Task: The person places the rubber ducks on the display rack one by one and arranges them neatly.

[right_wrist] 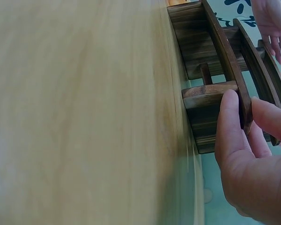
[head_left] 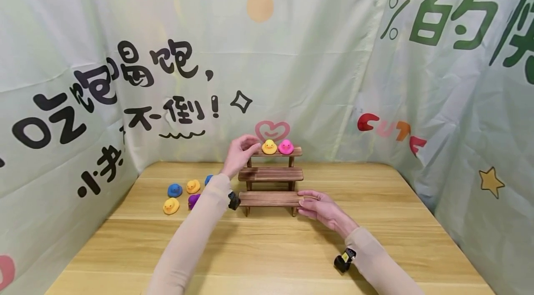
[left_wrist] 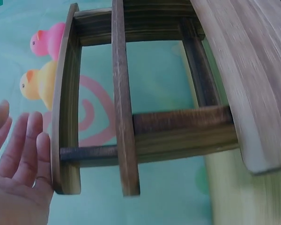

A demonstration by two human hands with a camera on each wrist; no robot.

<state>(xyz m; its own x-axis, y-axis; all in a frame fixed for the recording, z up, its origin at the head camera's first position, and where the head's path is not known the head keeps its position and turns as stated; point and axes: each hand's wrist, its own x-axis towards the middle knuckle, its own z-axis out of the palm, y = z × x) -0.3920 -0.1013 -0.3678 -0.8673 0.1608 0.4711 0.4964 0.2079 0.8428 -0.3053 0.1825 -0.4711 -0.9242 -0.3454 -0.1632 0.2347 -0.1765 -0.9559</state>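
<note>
Work looks to be at an early stage: a yellow duck (head_left: 269, 147) and a pink duck (head_left: 286, 147) sit side by side on the top tier of the stand (head_left: 269, 199), while five more ducks (head_left: 171, 206) show on the table (head_left: 333, 272) to its left, probably what is left to do. Two of those, a blue and a purple, are partly hidden by the left sleeve (head_left: 192, 234). The left hand (head_left: 241, 151) is open, fingers extended, at the top tier's left end beside the yellow duck; whether it touches the wood, I cannot tell. The right hand (head_left: 320, 207) pinches the lowest tier's right end between thumb and fingers. The stand is brown, grained wood, three stepped planks on legs, upright toward the table's back.
</note>
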